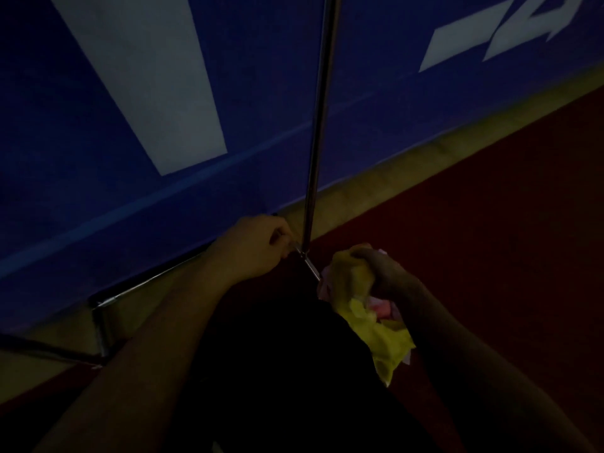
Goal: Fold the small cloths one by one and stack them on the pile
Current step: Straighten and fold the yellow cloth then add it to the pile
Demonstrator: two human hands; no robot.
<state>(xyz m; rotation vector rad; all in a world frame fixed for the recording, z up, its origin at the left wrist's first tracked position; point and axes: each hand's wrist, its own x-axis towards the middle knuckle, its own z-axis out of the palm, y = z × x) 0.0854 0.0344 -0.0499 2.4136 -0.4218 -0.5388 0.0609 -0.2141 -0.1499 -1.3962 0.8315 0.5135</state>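
Cloths [369, 308] are bunched together in the right hand [376, 269], low and right of centre in a very dark view: a yellow one makes up most of the bundle and hangs down crumpled below the fist, and a pink one shows beside it just under the hand, with paler scraps at the edges. The right hand's fingers are curled round the top of the bundle, gripping it from above, and the forearm runs off toward the lower right corner. The left hand [258, 243] is up and to the left of it, well apart from the cloths, with its fingers bent and drawn together at the foot of a thin metal pole [318, 125]; it seems to pinch a small metal fitting where the pole meets a slanted brace, though the dim light makes it hard to tell whether the fingertips truly close on it. The pole rises straight to the top edge in front of a large blue banner [261, 93] with white shapes printed on it. Along the banner's lower edge runs a pale yellowish strip of floor [408, 165], and beyond that, to the right, a dark red floor [506, 207]. A metal frame [101, 322] with a bent corner lies at the lower left under the banner. Between the two forearms is a black mass that cannot be made out.
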